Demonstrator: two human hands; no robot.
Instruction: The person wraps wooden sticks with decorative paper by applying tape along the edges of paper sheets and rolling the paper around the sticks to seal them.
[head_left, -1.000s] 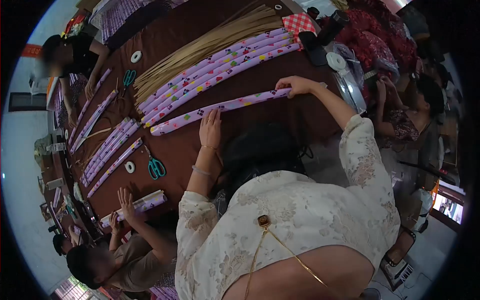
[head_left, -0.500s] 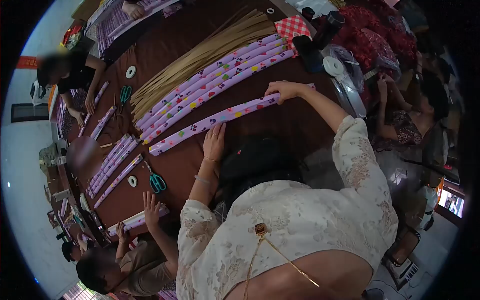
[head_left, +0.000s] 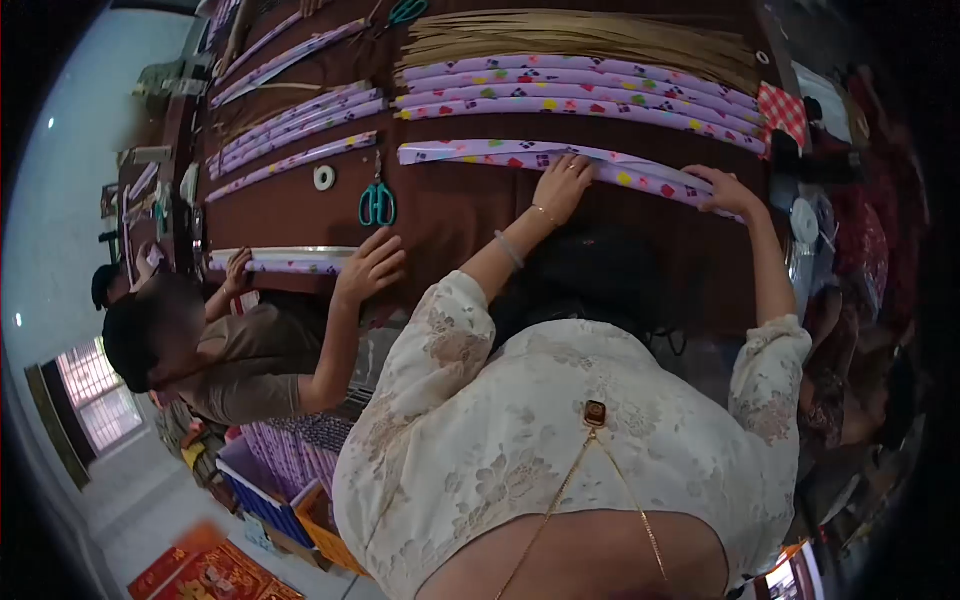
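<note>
A long purple patterned paper roll (head_left: 640,173) lies crosswise on the brown-covered table (head_left: 470,215) in front of me. My left hand (head_left: 566,187) rests on its middle, fingers stretched out over the paper. Toward the roll's right end, my right hand (head_left: 727,195) has its fingers closed over the edge. The roll looks slightly bent, with a loose-looking paper edge along its top. Just beyond it, several similar purple rolls (head_left: 580,105) lie side by side, and behind these spreads a bundle of thin tan strips (head_left: 580,35).
Teal-handled scissors (head_left: 377,204) and a white tape roll (head_left: 324,178) lie to the left, near more purple rolls (head_left: 300,165). A co-worker (head_left: 250,350) sits at my left with another roll (head_left: 290,262). A red checked cloth (head_left: 783,115) is at the right.
My view has turned left, so the table appears rotated and more of the left co-worker shows. My left hand has moved farther onto the roll; my right hand stays near its right end.
</note>
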